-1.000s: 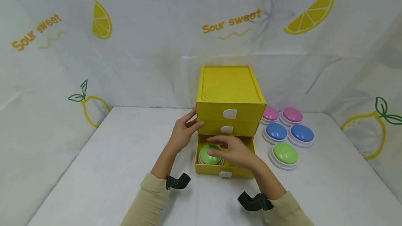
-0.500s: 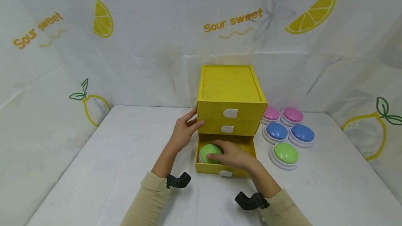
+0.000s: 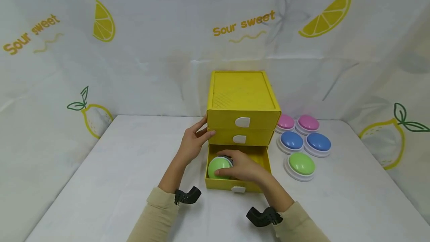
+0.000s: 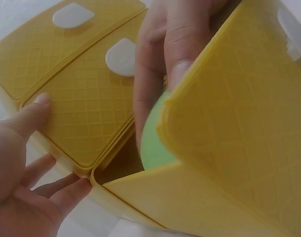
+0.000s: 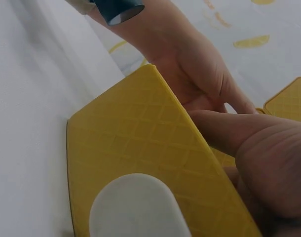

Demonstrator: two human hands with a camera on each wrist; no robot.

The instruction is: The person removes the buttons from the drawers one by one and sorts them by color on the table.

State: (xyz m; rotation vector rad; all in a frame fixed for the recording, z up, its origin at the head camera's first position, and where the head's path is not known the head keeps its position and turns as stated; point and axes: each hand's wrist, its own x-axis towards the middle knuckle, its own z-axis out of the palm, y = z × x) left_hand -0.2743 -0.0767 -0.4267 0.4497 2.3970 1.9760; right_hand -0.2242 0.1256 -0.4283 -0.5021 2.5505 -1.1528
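A yellow three-drawer box (image 3: pixel 243 92) stands at the back of the white table, its bottom drawer (image 3: pixel 263 157) pulled out. Inside that drawer, at the left, my right hand (image 3: pixel 244 166) grips a green dome button (image 3: pixel 219 167) on a white base. The button is tilted, with a dark patch showing by the fingers. In the left wrist view the drawer wall hides part of its green dome (image 4: pixel 151 140). My left hand (image 3: pixel 190 145) rests against the box's left side, thumb on the middle drawer's front (image 4: pixel 86 106) and the other fingers along the side.
To the right of the box are several more dome buttons: two pink ones, including one at the back (image 3: pixel 308 122), two blue ones, including the right one (image 3: pixel 318 142), and a green one (image 3: pixel 301 164). A white cloth (image 3: pixel 161 47) with lemon prints hangs behind the table.
My right hand has come down onto the green dome button and taken hold of it. The button has tipped within the drawer. My left hand stays against the box.
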